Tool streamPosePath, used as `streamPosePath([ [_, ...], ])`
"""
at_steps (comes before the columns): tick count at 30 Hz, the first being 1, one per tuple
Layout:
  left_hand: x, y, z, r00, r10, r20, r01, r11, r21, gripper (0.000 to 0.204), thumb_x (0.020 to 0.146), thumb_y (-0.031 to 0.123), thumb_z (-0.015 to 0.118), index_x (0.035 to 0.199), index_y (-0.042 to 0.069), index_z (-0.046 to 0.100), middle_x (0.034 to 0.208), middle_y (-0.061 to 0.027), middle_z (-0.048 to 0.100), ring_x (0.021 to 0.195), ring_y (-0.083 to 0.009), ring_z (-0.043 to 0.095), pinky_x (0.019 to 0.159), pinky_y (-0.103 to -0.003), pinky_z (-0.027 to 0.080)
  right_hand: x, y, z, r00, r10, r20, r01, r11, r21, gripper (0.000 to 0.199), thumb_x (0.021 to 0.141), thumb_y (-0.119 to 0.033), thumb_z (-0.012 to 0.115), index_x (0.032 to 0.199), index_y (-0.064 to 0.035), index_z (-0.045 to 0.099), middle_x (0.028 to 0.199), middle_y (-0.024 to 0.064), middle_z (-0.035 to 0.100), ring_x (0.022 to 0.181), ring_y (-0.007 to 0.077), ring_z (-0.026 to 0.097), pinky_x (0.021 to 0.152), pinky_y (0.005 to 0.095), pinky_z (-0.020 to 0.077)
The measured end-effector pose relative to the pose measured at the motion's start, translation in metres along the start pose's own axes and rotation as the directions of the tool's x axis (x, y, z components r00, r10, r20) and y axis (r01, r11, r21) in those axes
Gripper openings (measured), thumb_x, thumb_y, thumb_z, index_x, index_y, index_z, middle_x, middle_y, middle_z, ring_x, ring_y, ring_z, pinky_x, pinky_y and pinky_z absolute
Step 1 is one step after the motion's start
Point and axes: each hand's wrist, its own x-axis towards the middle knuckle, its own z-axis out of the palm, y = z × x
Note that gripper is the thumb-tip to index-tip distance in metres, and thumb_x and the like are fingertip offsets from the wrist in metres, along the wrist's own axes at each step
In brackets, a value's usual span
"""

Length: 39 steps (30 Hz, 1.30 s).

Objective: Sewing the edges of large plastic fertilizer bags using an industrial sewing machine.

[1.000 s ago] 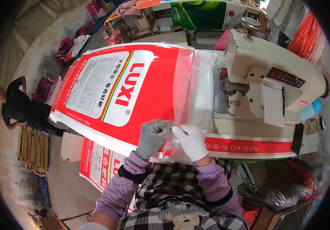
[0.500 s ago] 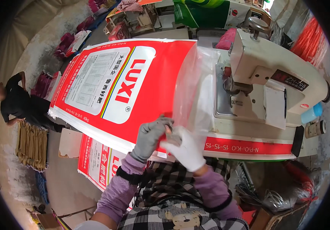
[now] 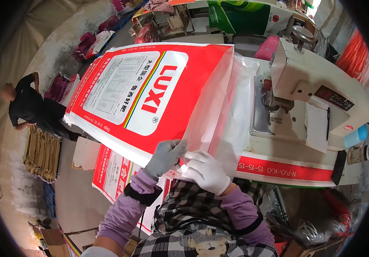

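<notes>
Red and white printed sacks (image 3: 193, 85) lie stacked across the table, a clear plastic liner (image 3: 236, 115) spreading from the top one's open end toward the sewing machine (image 3: 287, 68). At the near corner of that end is my left hand (image 3: 166, 158), in a grey glove, its fingers closed on the liner's edge. Beside it my right hand (image 3: 208, 173), in a white glove, has its fingers bent and pinched on the same film. The fingertips and the folds between them are partly hidden.
A white pad with a pen (image 3: 318, 128) rests on the machine's bed. A blue cup (image 3: 355, 136) stands at the right. More printed sacks (image 3: 111, 173) sit lower left. A person in black (image 3: 32, 103) stands far left by stacked brown bundles (image 3: 42, 152).
My hands have moved slightly down and left relative to the sack. The liner is now folded back over the sack's red end. The whole view has shifted a little.
</notes>
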Motion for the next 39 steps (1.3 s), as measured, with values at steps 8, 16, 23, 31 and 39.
streamPosePath([
  [8,-0.025,0.055,0.002,0.838,0.542,0.066,-0.472,0.659,0.585,0.018,0.085,0.018,0.062,0.081,0.003,0.052,0.064,-0.0169,0.057,0.062,-0.0377,0.059,0.052,-0.043,0.043,0.019,0.100,0.011,0.834,0.485,0.264,-0.459,0.346,0.818,0.026,0.089,-0.019,0.053,0.087,0.0030,0.065,0.091,0.0152,0.066,0.090,0.0285,0.066,0.083,0.0388,0.0516],
  [16,-0.212,-0.041,-0.074,0.900,0.436,-0.022,-0.165,0.388,0.907,0.031,0.071,0.009,0.070,0.102,0.009,0.066,0.062,-0.0109,0.059,0.056,-0.0292,0.059,0.048,-0.041,0.044,0.072,0.064,-0.008,0.736,0.398,-0.547,-0.224,0.906,0.358,0.017,0.083,-0.019,0.057,0.081,-0.0037,0.066,0.080,0.0128,0.066,0.072,0.0293,0.065,0.063,0.0396,0.0521],
  [23,-0.209,-0.064,-0.085,0.753,0.539,-0.378,-0.062,0.630,0.774,0.031,0.061,-0.004,0.061,0.088,0.010,0.068,0.063,-0.0058,0.059,0.053,-0.0258,0.055,0.052,-0.035,0.046,0.014,0.089,-0.043,0.353,0.115,-0.929,-0.294,0.956,0.006,0.040,0.074,-0.021,0.076,0.110,-0.0064,0.064,0.110,0.0129,0.065,0.111,0.0289,0.057,0.095,0.0387,0.0439],
  [31,-0.207,-0.081,-0.107,0.688,0.491,-0.535,0.032,0.716,0.698,0.024,0.062,-0.002,0.064,0.085,0.005,0.062,0.063,-0.0096,0.053,0.053,-0.0283,0.052,0.050,-0.038,0.041,0.027,0.096,-0.089,0.879,-0.166,-0.446,-0.155,0.786,-0.598,0.016,0.083,-0.010,0.063,0.096,-0.0036,0.071,0.082,0.0129,0.065,0.081,0.0298,0.062,0.080,0.0394,0.0495],
  [39,-0.239,-0.122,-0.136,0.904,0.428,-0.022,-0.110,0.283,0.953,0.046,0.073,0.011,0.066,0.118,0.012,0.060,0.080,-0.0102,0.065,0.069,-0.0334,0.062,0.058,-0.045,0.048,0.086,0.062,-0.128,0.980,-0.166,-0.113,-0.016,0.497,-0.868,0.030,0.072,-0.022,0.063,0.099,-0.0098,0.066,0.106,0.0120,0.063,0.101,0.0294,0.058,0.082,0.0433,0.0449],
])
